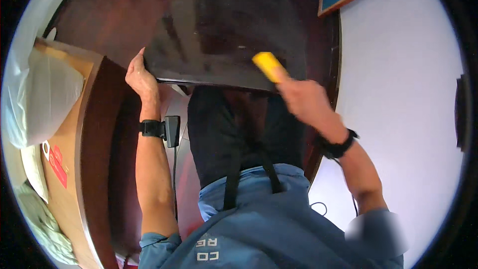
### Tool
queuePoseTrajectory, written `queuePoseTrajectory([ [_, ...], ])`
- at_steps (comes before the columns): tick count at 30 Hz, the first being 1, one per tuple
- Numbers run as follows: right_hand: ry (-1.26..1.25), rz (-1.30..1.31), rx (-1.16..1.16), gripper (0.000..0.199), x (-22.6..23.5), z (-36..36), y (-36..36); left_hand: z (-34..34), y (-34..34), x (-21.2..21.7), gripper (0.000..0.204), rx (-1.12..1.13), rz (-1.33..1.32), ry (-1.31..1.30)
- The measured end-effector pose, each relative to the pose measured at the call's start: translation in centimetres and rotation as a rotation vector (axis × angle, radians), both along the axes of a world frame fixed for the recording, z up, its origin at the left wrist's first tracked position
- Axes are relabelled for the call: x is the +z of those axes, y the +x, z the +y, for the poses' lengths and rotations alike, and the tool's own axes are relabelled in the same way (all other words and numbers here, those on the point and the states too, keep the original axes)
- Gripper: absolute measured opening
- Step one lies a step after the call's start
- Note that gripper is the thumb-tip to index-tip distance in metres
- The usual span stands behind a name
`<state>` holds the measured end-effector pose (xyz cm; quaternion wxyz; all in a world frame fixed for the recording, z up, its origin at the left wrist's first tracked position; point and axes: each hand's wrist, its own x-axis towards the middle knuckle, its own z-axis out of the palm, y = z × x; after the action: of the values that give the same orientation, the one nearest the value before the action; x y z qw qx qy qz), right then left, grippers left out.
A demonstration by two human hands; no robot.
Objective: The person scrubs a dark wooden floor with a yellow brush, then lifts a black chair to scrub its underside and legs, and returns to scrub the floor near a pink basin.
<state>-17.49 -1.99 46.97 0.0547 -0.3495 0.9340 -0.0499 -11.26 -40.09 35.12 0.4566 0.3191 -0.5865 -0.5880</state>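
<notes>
1. Gripping a yellow blocky thing [265,65] at 1 o'clock: right hand [304,98], fingers closed round its lower end, kinda blurry.
2. Left hand [142,77], 10 o'clock, touches the dark worktop's [214,40] edge; can't tell how open those fingers are.

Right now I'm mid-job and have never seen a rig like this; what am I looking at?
No machine here: these are a person's two bare hands, seen from above by a wide camera worn on the head, which bends straight edges. The left hand is at the left edge of a dark glossy panel. The right hand holds a yellow object, too blurred to identify, over the panel's near right part. A small pale mark shows on the panel; its nature is unclear.
</notes>
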Motion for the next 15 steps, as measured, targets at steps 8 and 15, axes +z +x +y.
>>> queuePoseTrajectory([
  [8,-0.279,-0.172,0.090,0.018,-2.3,-9.4,3.2,-2.1,0.6,-0.9,0.036,-0.050,-0.148,-0.045],
  [15,-0.064,0.188,-0.049,0.044,-1.7,7.0,-2.6,-1.2,0.4,-0.5,0.036,-0.088,-0.053,0.015],
])
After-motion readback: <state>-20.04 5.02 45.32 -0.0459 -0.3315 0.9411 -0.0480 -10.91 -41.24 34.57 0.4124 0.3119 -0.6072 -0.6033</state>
